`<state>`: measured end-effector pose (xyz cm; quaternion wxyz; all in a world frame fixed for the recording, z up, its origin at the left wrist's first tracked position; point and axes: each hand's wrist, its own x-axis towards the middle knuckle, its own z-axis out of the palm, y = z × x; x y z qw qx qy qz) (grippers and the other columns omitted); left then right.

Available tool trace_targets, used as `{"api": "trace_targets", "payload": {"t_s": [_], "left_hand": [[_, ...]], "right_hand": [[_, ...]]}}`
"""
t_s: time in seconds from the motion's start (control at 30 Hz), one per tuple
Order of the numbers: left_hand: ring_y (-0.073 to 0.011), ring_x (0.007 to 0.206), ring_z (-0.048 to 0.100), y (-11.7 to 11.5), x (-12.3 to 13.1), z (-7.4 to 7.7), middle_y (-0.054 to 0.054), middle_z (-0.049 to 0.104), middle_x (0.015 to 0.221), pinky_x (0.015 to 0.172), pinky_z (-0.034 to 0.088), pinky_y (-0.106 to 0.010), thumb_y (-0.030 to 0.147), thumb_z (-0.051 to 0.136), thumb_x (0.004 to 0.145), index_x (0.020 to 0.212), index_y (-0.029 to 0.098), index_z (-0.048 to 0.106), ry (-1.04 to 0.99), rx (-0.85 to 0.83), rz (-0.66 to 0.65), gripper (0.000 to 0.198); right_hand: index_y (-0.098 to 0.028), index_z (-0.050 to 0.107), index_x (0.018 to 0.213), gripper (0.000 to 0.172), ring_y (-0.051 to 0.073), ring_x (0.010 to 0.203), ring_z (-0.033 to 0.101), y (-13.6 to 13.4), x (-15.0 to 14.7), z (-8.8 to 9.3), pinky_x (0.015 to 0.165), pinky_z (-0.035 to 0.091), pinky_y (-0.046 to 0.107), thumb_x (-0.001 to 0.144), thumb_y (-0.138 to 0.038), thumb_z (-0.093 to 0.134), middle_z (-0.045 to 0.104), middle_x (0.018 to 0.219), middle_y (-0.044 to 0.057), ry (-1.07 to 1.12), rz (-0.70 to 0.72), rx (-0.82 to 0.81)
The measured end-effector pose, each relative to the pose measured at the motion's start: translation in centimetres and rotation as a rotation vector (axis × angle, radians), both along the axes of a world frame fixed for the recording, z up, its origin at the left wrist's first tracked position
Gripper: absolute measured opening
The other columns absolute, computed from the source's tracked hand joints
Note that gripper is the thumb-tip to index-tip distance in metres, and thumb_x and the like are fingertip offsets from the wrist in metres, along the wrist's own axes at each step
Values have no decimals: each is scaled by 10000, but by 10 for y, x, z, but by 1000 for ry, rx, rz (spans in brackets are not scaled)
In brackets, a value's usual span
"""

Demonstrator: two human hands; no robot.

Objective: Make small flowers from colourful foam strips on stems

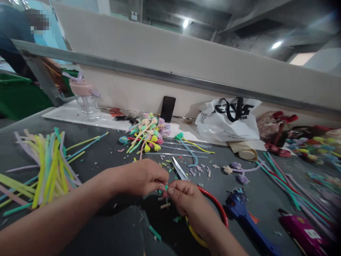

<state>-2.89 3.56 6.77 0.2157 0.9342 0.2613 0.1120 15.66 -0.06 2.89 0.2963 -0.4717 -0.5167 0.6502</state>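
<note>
My left hand (150, 177) and my right hand (188, 197) meet at the middle of the table, with fingertips pinched together. Between them shows a small green piece of pipe cleaner (166, 187), mostly hidden by the fingers. Below and behind my right hand are scissors with a red and yellow handle (221, 208); their blades (179, 168) point away from me. Whether the hand touches them I cannot tell. Small pipe cleaner offcuts lie around, among them a green one (155, 233). Farther back is a pile of pipe cleaner flowers (150, 131).
Loose pipe cleaners (46, 167) are heaped at left. At right are a blue tool (247, 220), a magenta device (303, 231) and more pipe cleaners (285, 181). A bottle (86, 96), a phone (167, 108) and a white bag (226, 121) stand along the back. A person (16, 35) is far left.
</note>
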Motion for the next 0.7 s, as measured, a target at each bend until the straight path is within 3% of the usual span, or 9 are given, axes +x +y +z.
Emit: {"api": "trace_targets", "payload": {"t_s": [0.37,0.6,0.7], "left_hand": [[-114,598,503,-11,2,7,20,573,628,540,328,-209,199,499,807,697,177,567,24,58,3,131],[-100,632,521,-8,4,7,18,587,676,557,339,-189,246,460,854,746,169,576,-5,-33,13,176],[-96,628,515,-5,4,6,18,571,668,560,337,-185,261,426,877,749,163,565,-10,-32,27,214]], "right_hand": [[-135,658,622,313,44,405,219,-4,4,8,422,150,214,697,-439,661,346,418,-75,-29,46,30],[-132,669,636,303,63,471,299,1,13,8,460,191,210,700,-428,655,443,482,-45,-29,74,114],[-131,651,615,304,70,494,301,3,15,12,474,199,212,713,-419,643,417,494,-48,-57,72,170]]}}
